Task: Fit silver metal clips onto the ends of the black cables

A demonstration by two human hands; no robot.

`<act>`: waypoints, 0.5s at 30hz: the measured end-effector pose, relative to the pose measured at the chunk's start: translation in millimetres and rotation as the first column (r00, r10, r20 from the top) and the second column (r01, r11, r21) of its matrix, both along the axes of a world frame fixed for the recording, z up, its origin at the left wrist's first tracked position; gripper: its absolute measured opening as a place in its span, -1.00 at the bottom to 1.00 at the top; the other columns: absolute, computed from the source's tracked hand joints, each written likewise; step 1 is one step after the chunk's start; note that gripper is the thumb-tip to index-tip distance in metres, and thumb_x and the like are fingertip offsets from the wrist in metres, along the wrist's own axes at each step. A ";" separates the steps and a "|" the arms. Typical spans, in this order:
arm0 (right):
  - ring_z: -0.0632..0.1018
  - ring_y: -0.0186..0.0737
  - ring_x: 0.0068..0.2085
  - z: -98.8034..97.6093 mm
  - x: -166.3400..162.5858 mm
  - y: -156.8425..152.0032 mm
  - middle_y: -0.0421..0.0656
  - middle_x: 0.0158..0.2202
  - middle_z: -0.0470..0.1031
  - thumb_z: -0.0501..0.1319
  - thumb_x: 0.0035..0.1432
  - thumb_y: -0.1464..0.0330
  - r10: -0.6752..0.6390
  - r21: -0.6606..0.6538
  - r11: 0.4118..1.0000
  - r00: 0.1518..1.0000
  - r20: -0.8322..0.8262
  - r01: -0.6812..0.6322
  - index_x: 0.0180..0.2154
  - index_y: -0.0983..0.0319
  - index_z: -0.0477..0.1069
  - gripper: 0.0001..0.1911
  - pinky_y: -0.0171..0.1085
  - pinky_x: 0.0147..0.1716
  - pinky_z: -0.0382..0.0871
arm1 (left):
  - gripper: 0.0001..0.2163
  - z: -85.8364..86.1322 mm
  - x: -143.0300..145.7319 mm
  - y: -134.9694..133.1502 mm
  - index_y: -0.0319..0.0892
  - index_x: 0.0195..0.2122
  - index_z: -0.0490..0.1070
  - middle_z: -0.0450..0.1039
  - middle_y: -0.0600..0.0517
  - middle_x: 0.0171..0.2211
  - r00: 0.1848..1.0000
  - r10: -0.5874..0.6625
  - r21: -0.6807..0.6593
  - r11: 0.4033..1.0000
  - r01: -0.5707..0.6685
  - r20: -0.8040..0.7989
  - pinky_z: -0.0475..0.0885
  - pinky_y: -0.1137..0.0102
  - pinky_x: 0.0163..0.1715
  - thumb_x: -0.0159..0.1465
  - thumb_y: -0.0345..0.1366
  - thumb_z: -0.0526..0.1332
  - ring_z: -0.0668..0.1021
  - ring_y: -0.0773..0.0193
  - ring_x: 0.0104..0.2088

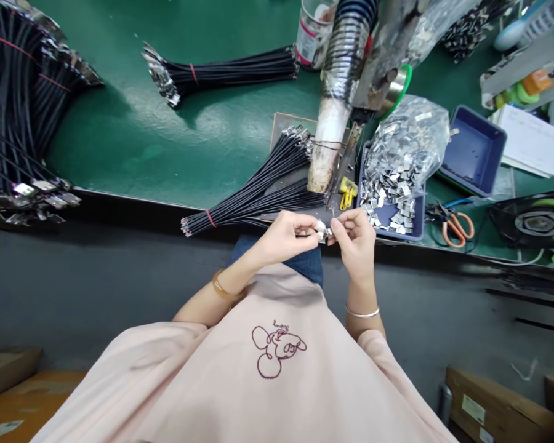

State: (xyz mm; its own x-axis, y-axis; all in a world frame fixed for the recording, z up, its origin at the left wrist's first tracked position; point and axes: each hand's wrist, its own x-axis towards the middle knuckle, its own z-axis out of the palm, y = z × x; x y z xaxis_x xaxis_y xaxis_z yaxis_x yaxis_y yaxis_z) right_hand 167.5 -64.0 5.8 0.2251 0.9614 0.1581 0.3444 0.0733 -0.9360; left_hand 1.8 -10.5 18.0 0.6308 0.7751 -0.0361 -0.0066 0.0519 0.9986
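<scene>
Both of my hands meet at the table's front edge, fingertips almost touching. My left hand [293, 237] is pinched at the fingertips, with something white at their ends. Between the two hands shows a small shiny metal connector [323, 240]. My right hand [354, 243] pinches at its side; a thin wire-like line rises by its fingertips, too small to make out. Behind my left hand lies a bundle of black cables [240, 203], tied with a red band. Close to my right hand, a blue tray [415, 231] holds loose metal connector shells [390, 194] and a plastic bag of more.
A taped duct hose [325, 135] hangs down just beyond my hands, beside a yellow clip [348, 192]. Orange-handled pliers [457, 229], a second blue tray [477, 144] and a fan [535, 221] are rightward. More cable bundles [231, 71] lie on the green table.
</scene>
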 end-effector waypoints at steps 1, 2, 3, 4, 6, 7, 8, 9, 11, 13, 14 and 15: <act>0.51 -0.41 -0.57 -0.1 0.0 -1.3 -0.37 -0.52 0.42 0.24 0.28 0.23 -0.043 0.035 0.999 0.998 0.056 0.041 -0.31 0.15 0.31 -0.82 -0.41 -0.54 0.43 | -0.89 -2.5 0.2 -0.3 -0.31 -0.46 0.48 0.33 0.12 -0.64 1.000 0.002 -0.015 1.000 -0.002 0.008 0.21 0.53 -0.55 0.16 -0.42 0.20 0.32 0.48 -0.60; 0.52 -0.41 -0.56 -0.4 0.1 -3.3 -0.35 -0.51 0.44 0.23 0.29 0.25 -0.102 0.087 0.992 0.987 0.126 0.092 -0.29 0.15 0.34 -0.86 -0.41 -0.53 0.42 | -0.87 -4.7 0.4 -0.3 -0.31 -0.49 0.46 0.35 0.10 -0.64 1.000 0.008 -0.029 1.000 -0.007 0.022 0.23 0.53 -0.54 0.18 -0.42 0.18 0.34 0.48 -0.60; 0.50 -0.42 -0.56 -0.6 0.1 -5.8 -0.35 -0.51 0.45 0.21 0.30 0.26 -0.158 0.146 0.981 0.966 0.203 0.130 -0.26 0.15 0.37 -0.89 -0.41 -0.54 0.39 | -0.84 -6.6 0.7 0.2 -0.30 -0.51 0.45 0.38 0.08 -0.63 0.999 0.015 -0.039 0.999 -0.014 0.039 0.26 0.54 -0.53 0.20 -0.42 0.17 0.37 0.48 -0.60; 0.47 -0.43 -0.59 -0.5 0.1 -8.5 -0.35 -0.52 0.44 0.20 0.31 0.28 -0.201 0.206 0.968 0.939 0.280 0.146 -0.23 0.15 0.40 -0.91 -0.41 -0.56 0.34 | -0.81 -8.0 0.9 0.8 -0.30 -0.53 0.43 0.41 0.07 -0.63 0.998 0.021 -0.048 0.999 -0.019 0.058 0.28 0.54 -0.52 0.22 -0.42 0.17 0.38 0.48 -0.60; 0.39 -0.45 -0.64 0.3 -0.2 -13.0 -0.37 -0.59 0.39 0.22 0.30 0.31 -0.231 0.301 0.948 0.869 0.437 0.101 -0.19 0.15 0.45 -0.93 -0.40 -0.59 0.26 | -0.77 -9.3 1.1 2.2 -0.28 -0.56 0.42 0.41 0.06 -0.63 0.995 0.033 -0.067 0.997 -0.026 0.094 0.29 0.55 -0.52 0.25 -0.41 0.17 0.38 0.49 -0.61; 0.35 -0.45 -0.65 0.9 -0.7 -14.5 -0.38 -0.61 0.36 0.25 0.28 0.33 -0.218 0.328 0.944 0.830 0.513 0.044 -0.17 0.15 0.46 -0.91 -0.39 -0.59 0.25 | -0.77 -9.5 1.1 2.8 -0.28 -0.56 0.43 0.41 0.07 -0.63 0.993 0.033 -0.079 0.997 -0.025 0.111 0.29 0.56 -0.53 0.25 -0.40 0.18 0.37 0.50 -0.61; 0.34 -0.45 -0.65 1.5 -1.4 -15.3 -0.38 -0.63 0.35 0.28 0.25 0.35 -0.194 0.341 0.940 0.790 0.581 -0.019 -0.15 0.15 0.48 -0.89 -0.39 -0.57 0.25 | -0.77 -9.4 0.9 3.4 -0.28 -0.55 0.43 0.40 0.07 -0.63 0.991 0.030 -0.090 0.996 -0.019 0.128 0.29 0.56 -0.53 0.26 -0.40 0.18 0.37 0.50 -0.62; 0.35 -0.45 -0.64 2.0 -2.2 -15.5 -0.38 -0.63 0.35 0.29 0.24 0.38 -0.170 0.343 0.936 0.757 0.631 -0.076 -0.15 0.15 0.48 -0.87 -0.39 -0.54 0.26 | -0.78 -9.4 0.7 3.9 -0.28 -0.54 0.44 0.40 0.08 -0.63 0.989 0.025 -0.098 0.995 -0.011 0.144 0.30 0.56 -0.53 0.26 -0.39 0.19 0.37 0.51 -0.62; 0.38 -0.45 -0.61 2.1 -4.2 -14.8 -0.36 -0.61 0.38 0.27 0.25 0.40 -0.135 0.321 0.941 0.745 0.654 -0.111 -0.17 0.17 0.48 -0.91 -0.39 -0.51 0.26 | -0.79 -9.9 0.1 4.5 -0.28 -0.53 0.44 0.41 0.07 -0.63 0.987 0.009 -0.108 0.994 0.009 0.163 0.32 0.55 -0.50 0.26 -0.38 0.21 0.38 0.49 -0.61; 0.37 -0.46 -0.60 1.6 -5.9 -13.6 -0.34 -0.57 0.39 0.21 0.29 0.38 -0.099 0.240 0.970 0.825 0.556 -0.045 -0.23 0.18 0.44 -0.96 -0.40 -0.54 0.23 | -0.81 -11.3 -0.2 4.5 -0.28 -0.50 0.47 0.42 0.07 -0.62 0.986 -0.004 -0.111 0.994 0.023 0.167 0.35 0.53 -0.47 0.25 -0.36 0.25 0.42 0.47 -0.58; 0.35 -0.47 -0.60 1.4 -6.2 -13.1 -0.35 -0.57 0.37 0.19 0.31 0.35 -0.070 0.166 0.986 0.884 0.463 -0.009 -0.26 0.18 0.42 -0.93 -0.40 -0.57 0.20 | -0.84 -12.4 -0.1 4.2 -0.29 -0.46 0.50 0.43 0.07 -0.61 0.986 -0.002 -0.113 0.993 0.021 0.164 0.36 0.52 -0.46 0.24 -0.34 0.27 0.43 0.46 -0.57; 0.32 -0.47 -0.62 1.4 -6.2 -12.6 -0.35 -0.57 0.34 0.18 0.32 0.31 -0.043 0.086 0.996 0.937 0.348 0.014 -0.27 0.18 0.39 -0.89 -0.41 -0.60 0.17 | -0.86 -13.6 0.2 3.7 -0.30 -0.40 0.54 0.42 0.08 -0.60 0.988 0.006 -0.116 0.993 0.012 0.156 0.35 0.52 -0.47 0.22 -0.32 0.29 0.43 0.45 -0.57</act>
State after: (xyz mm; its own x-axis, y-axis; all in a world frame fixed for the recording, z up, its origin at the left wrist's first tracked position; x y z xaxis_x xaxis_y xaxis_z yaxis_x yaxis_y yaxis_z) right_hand 161.3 -76.5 7.2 0.1686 0.9362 0.3085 0.6513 0.1290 -0.7477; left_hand 2.0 -6.8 4.4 0.6382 0.7694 -0.0269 -0.1610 0.1675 0.9726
